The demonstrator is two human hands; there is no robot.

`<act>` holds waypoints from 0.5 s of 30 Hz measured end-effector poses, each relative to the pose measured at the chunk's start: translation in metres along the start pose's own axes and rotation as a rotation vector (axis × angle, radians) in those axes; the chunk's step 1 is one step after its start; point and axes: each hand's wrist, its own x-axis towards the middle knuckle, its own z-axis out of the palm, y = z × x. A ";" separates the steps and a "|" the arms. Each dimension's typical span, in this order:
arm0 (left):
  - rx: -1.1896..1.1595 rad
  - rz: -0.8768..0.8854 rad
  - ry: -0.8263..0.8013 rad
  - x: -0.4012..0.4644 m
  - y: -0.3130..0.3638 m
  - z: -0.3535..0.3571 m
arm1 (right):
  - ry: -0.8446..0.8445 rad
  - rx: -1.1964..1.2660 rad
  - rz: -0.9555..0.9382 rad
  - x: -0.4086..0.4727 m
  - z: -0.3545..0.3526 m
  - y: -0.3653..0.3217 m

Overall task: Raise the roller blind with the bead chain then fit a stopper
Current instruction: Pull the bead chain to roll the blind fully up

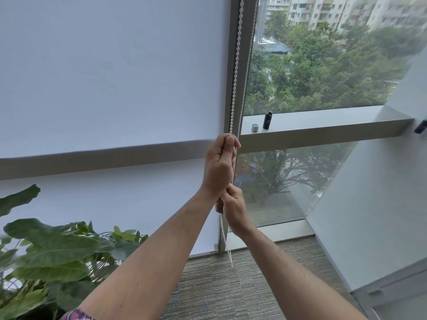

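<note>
Both hands are closed on the white bead chain (235,72) beside the window mullion: the left hand (219,165) above, the right hand (233,204) just below. The roller blind (111,70) hangs low, its lower edge level with the left hand.

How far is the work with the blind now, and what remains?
Done: little; the roller blind hangs low, reaching down to the floor. In hand: left hand and right hand both grip the bead chain. Left: raising it and fitting a stopper; none shows on the chain.
</note>
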 end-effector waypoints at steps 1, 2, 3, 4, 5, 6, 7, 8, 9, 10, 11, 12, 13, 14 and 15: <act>0.019 0.007 0.007 -0.001 0.002 -0.002 | -0.037 0.023 0.017 -0.001 0.001 0.000; 0.043 0.016 0.011 -0.001 0.003 -0.004 | -0.061 0.023 0.022 0.000 0.001 0.000; 0.067 0.027 0.015 -0.001 0.003 -0.006 | -0.074 -0.002 0.021 0.001 0.000 0.000; 0.086 0.034 0.018 -0.002 0.002 -0.008 | -0.077 -0.056 0.011 0.002 -0.002 -0.001; 0.100 0.035 0.021 -0.003 0.000 -0.009 | -0.087 -0.112 0.000 0.003 -0.004 -0.003; 0.112 0.027 0.024 -0.004 -0.002 -0.010 | -0.102 -0.164 -0.006 0.005 -0.008 -0.006; 0.124 0.013 0.028 -0.007 -0.005 -0.011 | -0.124 -0.207 -0.007 0.006 -0.011 -0.009; 0.135 -0.001 0.029 -0.011 -0.009 -0.011 | -0.140 -0.228 -0.002 0.006 -0.016 -0.013; 0.145 -0.011 0.027 -0.015 -0.014 -0.011 | -0.154 -0.220 0.000 0.007 -0.020 -0.019; 0.156 -0.020 0.026 -0.021 -0.020 -0.012 | -0.166 -0.191 -0.003 0.010 -0.024 -0.023; 0.165 -0.033 0.024 -0.026 -0.025 -0.012 | -0.182 -0.159 -0.002 0.011 -0.028 -0.028; 0.170 -0.048 0.024 -0.031 -0.031 -0.014 | -0.201 -0.145 0.004 0.014 -0.032 -0.033; 0.172 -0.061 0.021 -0.036 -0.037 -0.016 | -0.215 -0.129 0.012 0.015 -0.034 -0.038; 0.174 -0.069 0.015 -0.041 -0.042 -0.019 | -0.219 -0.108 0.015 0.017 -0.035 -0.043; 0.184 -0.074 0.004 -0.046 -0.048 -0.022 | -0.205 -0.065 0.021 0.018 -0.036 -0.048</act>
